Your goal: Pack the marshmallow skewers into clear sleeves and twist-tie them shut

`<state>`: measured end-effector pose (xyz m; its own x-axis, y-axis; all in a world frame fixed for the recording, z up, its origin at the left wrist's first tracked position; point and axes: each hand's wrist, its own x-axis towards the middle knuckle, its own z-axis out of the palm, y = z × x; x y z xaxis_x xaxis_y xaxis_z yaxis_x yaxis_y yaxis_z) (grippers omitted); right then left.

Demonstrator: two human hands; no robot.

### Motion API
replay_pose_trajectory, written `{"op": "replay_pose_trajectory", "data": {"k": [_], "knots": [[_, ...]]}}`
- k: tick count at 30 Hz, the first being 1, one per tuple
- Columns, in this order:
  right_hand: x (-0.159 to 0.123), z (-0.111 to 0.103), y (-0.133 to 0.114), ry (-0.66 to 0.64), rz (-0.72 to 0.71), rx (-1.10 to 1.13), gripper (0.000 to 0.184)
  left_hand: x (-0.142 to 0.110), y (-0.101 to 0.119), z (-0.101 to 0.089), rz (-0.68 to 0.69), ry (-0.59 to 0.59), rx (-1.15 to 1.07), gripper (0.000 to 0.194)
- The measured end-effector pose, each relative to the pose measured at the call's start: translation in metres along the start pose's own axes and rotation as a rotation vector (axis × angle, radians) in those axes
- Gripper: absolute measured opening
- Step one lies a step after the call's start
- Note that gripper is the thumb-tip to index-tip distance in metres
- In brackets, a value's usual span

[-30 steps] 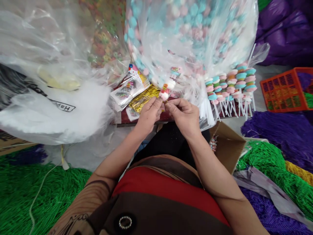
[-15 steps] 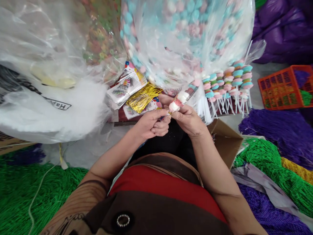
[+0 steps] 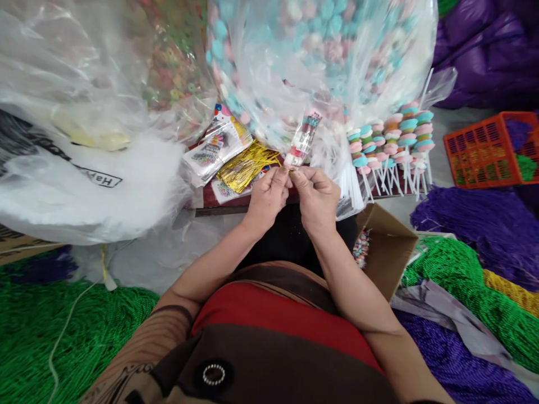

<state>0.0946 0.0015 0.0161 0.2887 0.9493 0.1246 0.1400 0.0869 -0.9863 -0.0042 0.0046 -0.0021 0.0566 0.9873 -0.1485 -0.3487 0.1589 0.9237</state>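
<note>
A candy skewer (image 3: pixel 301 140) in a clear printed wrapper stands tilted above my hands, its pink, white and blue candies showing through. My left hand (image 3: pixel 269 193) is closed in a pinch at the wrapper's gathered lower end. Pressed against it from the other side, my right hand (image 3: pixel 316 193) pinches at the same spot. A speck of gold twist tie shows between the thumbs; the stick below is hidden by the fingers. Just left of the hands lies a pile of gold twist ties (image 3: pixel 246 167), beside printed wrappers (image 3: pixel 217 151).
Unwrapped candy skewers (image 3: pixel 393 137) on white sticks lie to the right. Behind is a large clear bag of marshmallows (image 3: pixel 324 50); a bag of white material (image 3: pixel 84 191) bulges at left. A cardboard box (image 3: pixel 389 247) stands by my right arm, with an orange crate (image 3: pixel 484 151) beyond.
The wrapped skewer has swung more upright and moved slightly left. My right hand has shifted from around the candies to a pinch at the wrapper's neck, and both hands have risen slightly.
</note>
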Motion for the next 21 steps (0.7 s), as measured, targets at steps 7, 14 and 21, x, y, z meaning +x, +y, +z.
{"op": "replay_pose_trajectory", "data": {"k": [7,14,21], "knots": [[0.007,-0.007,0.013,-0.052,0.022,0.022,0.028,0.019,-0.010,-0.016,0.534,0.054,0.680,0.057],[0.007,-0.015,-0.010,-0.111,-0.132,-0.148,0.010,0.017,-0.001,-0.022,0.554,-0.144,0.643,0.044],[0.004,-0.018,-0.015,-0.074,-0.515,-0.400,0.014,0.003,0.076,-0.016,0.337,-0.345,0.000,0.055]]}}
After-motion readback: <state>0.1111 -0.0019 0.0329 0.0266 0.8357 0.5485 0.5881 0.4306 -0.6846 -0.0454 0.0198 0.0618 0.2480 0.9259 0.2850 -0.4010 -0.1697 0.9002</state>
